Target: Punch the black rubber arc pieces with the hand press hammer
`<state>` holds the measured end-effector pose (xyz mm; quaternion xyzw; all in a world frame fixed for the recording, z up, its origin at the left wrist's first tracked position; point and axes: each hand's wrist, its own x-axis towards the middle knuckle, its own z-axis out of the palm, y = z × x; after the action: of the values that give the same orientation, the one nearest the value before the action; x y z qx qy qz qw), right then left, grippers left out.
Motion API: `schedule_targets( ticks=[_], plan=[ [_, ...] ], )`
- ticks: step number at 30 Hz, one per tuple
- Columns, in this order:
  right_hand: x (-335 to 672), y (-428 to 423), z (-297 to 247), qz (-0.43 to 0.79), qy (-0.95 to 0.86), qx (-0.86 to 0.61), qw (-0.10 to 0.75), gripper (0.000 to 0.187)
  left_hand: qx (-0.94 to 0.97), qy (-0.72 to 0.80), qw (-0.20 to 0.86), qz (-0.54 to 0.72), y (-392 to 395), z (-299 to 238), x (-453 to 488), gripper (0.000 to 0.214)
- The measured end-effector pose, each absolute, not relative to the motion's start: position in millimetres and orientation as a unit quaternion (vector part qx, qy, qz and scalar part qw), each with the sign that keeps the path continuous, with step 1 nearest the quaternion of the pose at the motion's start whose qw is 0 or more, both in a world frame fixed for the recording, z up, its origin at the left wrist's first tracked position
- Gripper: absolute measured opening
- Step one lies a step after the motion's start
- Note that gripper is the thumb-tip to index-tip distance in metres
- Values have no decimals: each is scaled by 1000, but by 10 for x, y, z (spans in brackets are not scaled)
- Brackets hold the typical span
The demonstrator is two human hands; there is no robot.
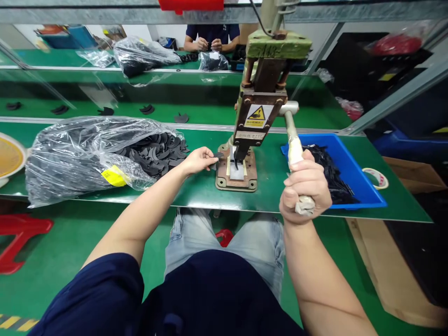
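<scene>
Currently, the left grip [199,161] pinches a dark piece [219,155], with the hand press [258,133] just to its right. The right grip [307,186] wraps around the lever [291,128]; a blue tray [373,203] sits on the table [196,193] beside it, and a plastic bag [70,156] of curved pieces [156,153] lies left of the left grip.

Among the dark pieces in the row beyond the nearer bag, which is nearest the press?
The row's rightmost piece; others lie left of it, farther from the press.
</scene>
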<state>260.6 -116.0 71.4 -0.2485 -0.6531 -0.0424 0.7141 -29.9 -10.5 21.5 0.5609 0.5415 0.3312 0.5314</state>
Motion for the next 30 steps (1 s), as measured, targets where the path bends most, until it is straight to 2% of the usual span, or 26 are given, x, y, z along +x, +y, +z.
schedule_targets(
  ticks=[3, 7, 17, 30],
  plan=[
    [2599, -1152, 705, -52, -649, -253, 716, 24, 514, 527, 570, 364, -78, 236, -146, 35],
    [2587, -1158, 708, -61, -649, -249, 716, 27, 542, 494, 588, 340, 0, 161, 2, 26],
    [2598, -1206, 736, -58, -667, -256, 698, 30, 590, 523, 533, 307, 124, 65, 99, 35],
    [2548, -1206, 732, -49, -649, -256, 715, 34, 547, 538, 611, 196, 285, 217, 131, 39]
  ],
)
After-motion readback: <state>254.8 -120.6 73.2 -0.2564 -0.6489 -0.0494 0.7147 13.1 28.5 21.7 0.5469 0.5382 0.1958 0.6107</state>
